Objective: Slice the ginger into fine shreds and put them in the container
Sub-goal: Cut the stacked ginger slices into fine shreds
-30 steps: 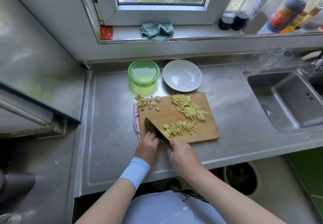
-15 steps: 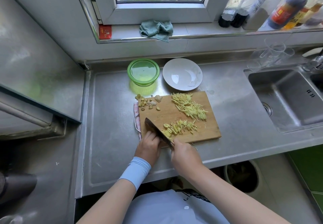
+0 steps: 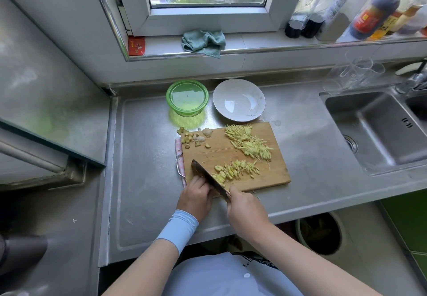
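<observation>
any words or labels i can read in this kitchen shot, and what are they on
No text is readable.
The red card on the sill: print too blurred.
The sauce bottle: red label, characters too blurred.
The white plate: small script near the rim, too small.

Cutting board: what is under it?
A pink patterned cloth shows along the left edge of the cutting board, on the steel counter. How far it runs beneath is covered by the board.
</observation>
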Available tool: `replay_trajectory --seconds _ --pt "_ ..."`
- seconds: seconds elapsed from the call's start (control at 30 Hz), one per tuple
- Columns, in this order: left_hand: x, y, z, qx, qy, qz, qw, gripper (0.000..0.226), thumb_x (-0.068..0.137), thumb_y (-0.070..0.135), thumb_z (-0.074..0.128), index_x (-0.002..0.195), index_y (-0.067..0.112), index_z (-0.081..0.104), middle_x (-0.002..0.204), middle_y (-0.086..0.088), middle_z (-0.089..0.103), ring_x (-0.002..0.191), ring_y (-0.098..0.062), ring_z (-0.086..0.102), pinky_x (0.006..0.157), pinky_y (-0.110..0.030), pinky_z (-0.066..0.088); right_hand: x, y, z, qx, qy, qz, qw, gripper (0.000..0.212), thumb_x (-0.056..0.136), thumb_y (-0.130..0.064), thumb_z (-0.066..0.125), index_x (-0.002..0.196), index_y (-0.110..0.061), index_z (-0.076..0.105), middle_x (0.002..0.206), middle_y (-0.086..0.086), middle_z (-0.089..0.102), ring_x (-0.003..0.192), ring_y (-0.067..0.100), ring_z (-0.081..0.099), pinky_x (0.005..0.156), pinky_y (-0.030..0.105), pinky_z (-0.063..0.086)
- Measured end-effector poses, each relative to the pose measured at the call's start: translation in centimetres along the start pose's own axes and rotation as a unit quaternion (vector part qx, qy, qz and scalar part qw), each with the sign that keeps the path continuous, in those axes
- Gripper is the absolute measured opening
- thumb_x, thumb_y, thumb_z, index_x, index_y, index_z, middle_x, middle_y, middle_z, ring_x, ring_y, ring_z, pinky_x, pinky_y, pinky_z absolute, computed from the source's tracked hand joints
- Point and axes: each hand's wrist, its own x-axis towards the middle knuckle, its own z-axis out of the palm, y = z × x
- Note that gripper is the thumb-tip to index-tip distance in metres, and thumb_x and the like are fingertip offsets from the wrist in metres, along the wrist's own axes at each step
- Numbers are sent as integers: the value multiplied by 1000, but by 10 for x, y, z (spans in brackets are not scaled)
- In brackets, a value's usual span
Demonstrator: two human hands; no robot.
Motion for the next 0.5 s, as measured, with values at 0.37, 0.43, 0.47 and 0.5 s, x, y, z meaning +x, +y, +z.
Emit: replay_trajectory --seconds 0.37,0.43,0.47,0.5 --pt "10 1 -2 -8 1 -14 1000 16 72 0 79 73 8 66 78 -8 62 76 -27 57 59 -37 52 9 8 -12 67 19 -3 998 7 101 -28 47 98 -23 49 82 1 63 73 22 60 62 38 52" --pt "20 0 1 -18 -16 -27 999 15 74 2 79 73 8 66 75 -7 60 76 -27 56 57 -38 51 11 17 -22 89 25 3 996 10 101 -30 47 94 -23 50 80 -1 61 71 18 58 57 35 46" --pt "24 0 1 -30 -20 -35 999 12 76 4 79 75 9 68 76 -6 61 77 -26 56 60 -38 51 12 21 -27 97 28 4 995 12 101 -31 47 93 -23 51 80 -2 61 70 17 58 56 35 44" --pt "27 1 -2 -46 -17 -50 998 10 78 5 78 77 10 70 78 -4 62 79 -23 56 65 -36 52 14 24 -32 104 29 3 994 13 101 -32 48 93 -23 53 80 -2 61 71 17 57 56 35 44"
